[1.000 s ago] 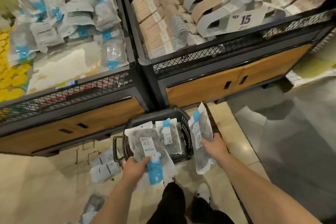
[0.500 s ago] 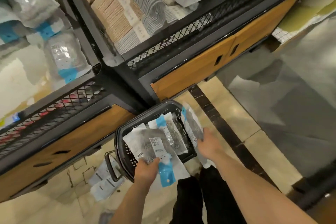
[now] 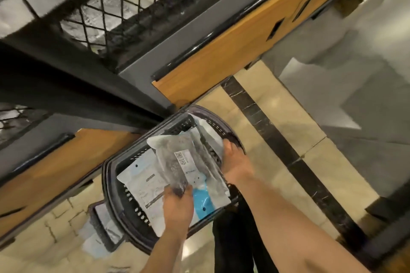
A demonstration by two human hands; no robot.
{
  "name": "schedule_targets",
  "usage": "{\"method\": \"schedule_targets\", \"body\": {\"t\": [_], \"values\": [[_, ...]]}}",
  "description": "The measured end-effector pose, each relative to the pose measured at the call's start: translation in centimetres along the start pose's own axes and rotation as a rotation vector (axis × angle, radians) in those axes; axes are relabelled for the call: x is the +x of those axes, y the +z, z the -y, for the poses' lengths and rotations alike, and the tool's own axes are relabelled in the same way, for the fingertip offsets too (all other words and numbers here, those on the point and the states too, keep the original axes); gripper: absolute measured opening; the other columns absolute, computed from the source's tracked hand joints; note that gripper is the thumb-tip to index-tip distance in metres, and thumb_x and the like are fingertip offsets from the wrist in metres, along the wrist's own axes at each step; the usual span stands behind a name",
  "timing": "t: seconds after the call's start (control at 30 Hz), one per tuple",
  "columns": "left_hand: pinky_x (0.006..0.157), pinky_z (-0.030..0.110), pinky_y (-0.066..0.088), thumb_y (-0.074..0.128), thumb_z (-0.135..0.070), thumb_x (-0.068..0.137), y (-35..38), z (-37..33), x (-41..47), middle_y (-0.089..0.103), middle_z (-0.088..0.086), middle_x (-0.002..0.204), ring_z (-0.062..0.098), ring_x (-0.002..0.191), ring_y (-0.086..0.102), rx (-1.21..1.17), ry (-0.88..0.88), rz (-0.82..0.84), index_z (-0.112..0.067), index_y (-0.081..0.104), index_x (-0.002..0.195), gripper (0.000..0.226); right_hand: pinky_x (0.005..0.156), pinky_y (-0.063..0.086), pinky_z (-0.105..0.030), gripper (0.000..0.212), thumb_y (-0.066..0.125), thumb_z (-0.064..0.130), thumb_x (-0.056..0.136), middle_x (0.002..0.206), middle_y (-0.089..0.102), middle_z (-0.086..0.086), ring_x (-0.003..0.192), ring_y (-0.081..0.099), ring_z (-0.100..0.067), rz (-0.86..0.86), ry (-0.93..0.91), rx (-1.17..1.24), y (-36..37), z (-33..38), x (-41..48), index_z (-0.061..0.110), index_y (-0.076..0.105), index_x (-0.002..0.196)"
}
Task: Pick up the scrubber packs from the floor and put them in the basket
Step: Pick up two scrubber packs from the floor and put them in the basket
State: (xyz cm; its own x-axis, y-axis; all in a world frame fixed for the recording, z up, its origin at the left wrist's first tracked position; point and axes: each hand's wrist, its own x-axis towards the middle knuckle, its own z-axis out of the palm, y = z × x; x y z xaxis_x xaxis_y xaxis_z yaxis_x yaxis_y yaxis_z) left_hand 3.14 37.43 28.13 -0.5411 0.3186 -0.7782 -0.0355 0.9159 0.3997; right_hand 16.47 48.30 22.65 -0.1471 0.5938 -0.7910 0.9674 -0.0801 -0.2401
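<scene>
A black plastic basket (image 3: 115, 186) sits on the floor against the shelf base. My left hand (image 3: 177, 208) grips a scrubber pack (image 3: 179, 157), clear plastic with a dark scrubber and a blue end, low over the basket. My right hand (image 3: 235, 159) holds a second scrubber pack (image 3: 210, 137) upright at the basket's right rim, mostly inside it. Another pack (image 3: 144, 182), white side up, lies in the basket under them. More packs (image 3: 97, 241) lie on the floor left of the basket, partly hidden behind its handle.
Black shelf units with wire mesh fronts (image 3: 115, 17) and wooden cabinet doors (image 3: 233, 44) stand directly behind the basket. The tiled floor (image 3: 288, 122) opens to the right. My dark trouser legs (image 3: 235, 239) are just below the basket.
Both hands have lowered their packs into the basket. The view has dropped and closed in on the basket, so the upper shelves have left the frame.
</scene>
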Motion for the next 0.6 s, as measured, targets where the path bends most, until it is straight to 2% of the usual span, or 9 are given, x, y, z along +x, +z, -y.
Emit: {"method": "schedule_targets", "body": {"t": [0.07,0.2,0.27,0.33,0.4,0.47,0.5,0.53,0.6], "values": [[0.079,0.031,0.039,0.063,-0.015,0.093,0.3,0.2,0.7,0.064,0.011,0.100,0.029,0.093,0.060,-0.053,0.008,0.010,-0.008,0.050,0.104,0.019,0.119,0.019,-0.037,0.080,0.049,0.006,0.094,0.163,0.012,-0.008,0.149,0.016,-0.026,0.018,-0.028,0.008,0.5,0.0,1.2,0.016,0.000,0.156],[0.082,0.029,0.038,0.060,-0.005,0.094,0.9,-0.1,1.0,0.062,0.008,0.107,0.022,0.098,0.058,-0.188,-0.010,0.053,-0.005,0.049,0.112,0.021,0.115,0.034,-0.041,0.063,0.050,0.002,0.092,0.155,0.030,-0.008,0.140,0.034,-0.029,0.016,-0.098,0.130,0.9,0.0,1.7,0.013,0.026,0.150],[0.087,0.033,0.041,0.061,-0.005,0.093,1.3,0.1,1.2,0.065,0.009,0.115,0.023,0.103,0.060,-0.278,-0.043,0.088,-0.005,0.052,0.119,0.028,0.105,0.042,-0.039,0.040,0.043,0.020,0.100,0.139,0.047,-0.010,0.128,0.047,-0.029,-0.014,-0.080,0.193,0.7,0.1,1.4,0.012,0.042,0.140],[0.094,0.035,0.041,0.065,-0.014,0.093,1.9,0.3,1.4,0.065,0.003,0.120,0.022,0.111,0.060,-0.323,-0.083,0.151,-0.015,0.053,0.125,0.034,0.092,0.043,-0.034,0.044,0.035,0.040,0.103,0.124,0.059,-0.010,0.111,0.057,-0.026,0.045,-0.001,0.387,-0.1,0.5,0.7,0.014,0.049,0.135],[0.099,0.036,0.036,0.066,-0.025,0.092,2.6,0.8,1.8,0.064,-0.003,0.125,0.019,0.119,0.056,-0.324,-0.124,0.217,-0.026,0.053,0.126,0.037,0.083,0.041,-0.028,0.050,0.041,0.053,0.099,0.123,0.058,0.003,0.094,0.058,-0.015,0.230,0.149,0.734,-1.2,0.4,-0.4,0.024,0.046,0.139],[0.100,0.036,0.035,0.069,-0.036,0.088,3.3,0.9,1.9,0.058,-0.006,0.134,0.017,0.125,0.051,-0.311,-0.169,0.288,-0.029,0.051,0.131,0.048,0.070,0.042,-0.021,0.050,0.059,0.048,0.092,0.120,0.058,0.010,0.081,0.057,-0.005,0.306,0.194,0.858,-2.3,-0.9,-1.3,0.026,0.045,0.135],[0.100,0.036,0.035,0.071,-0.043,0.084,3.7,0.9,2.0,0.055,-0.008,0.138,0.015,0.127,0.049,-0.300,-0.198,0.324,-0.029,0.048,0.133,0.056,0.065,0.041,-0.020,0.051,0.066,0.040,0.089,0.116,0.062,0.007,0.079,0.057,-0.004,0.295,0.192,0.850,-2.6,-1.9,-1.4,0.024,0.047,0.133],[0.101,0.038,0.037,0.072,-0.048,0.082,4.1,0.9,2.0,0.053,-0.011,0.137,0.013,0.125,0.048,-0.274,-0.216,0.352,-0.028,0.048,0.132,0.059,0.063,0.041,-0.020,0.048,0.070,0.034,0.087,0.113,0.064,0.004,0.081,0.058,-0.004,0.257,0.173,0.805,-3.0,-2.7,-1.6,0.026,0.049,0.129],[0.100,0.038,0.044,0.071,-0.050,0.082,5.1,0.5,2.1,0.060,-0.011,0.126,0.012,0.115,0.057,-0.191,-0.178,0.371,-0.027,0.053,0.125,0.051,0.063,0.041,-0.018,0.045,0.070,0.026,0.087,0.109,0.063,0.002,0.085,0.057,-0.003,0.179,0.142,0.773,-3.8,-4.0,-1.9,0.030,0.049,0.127]]}}
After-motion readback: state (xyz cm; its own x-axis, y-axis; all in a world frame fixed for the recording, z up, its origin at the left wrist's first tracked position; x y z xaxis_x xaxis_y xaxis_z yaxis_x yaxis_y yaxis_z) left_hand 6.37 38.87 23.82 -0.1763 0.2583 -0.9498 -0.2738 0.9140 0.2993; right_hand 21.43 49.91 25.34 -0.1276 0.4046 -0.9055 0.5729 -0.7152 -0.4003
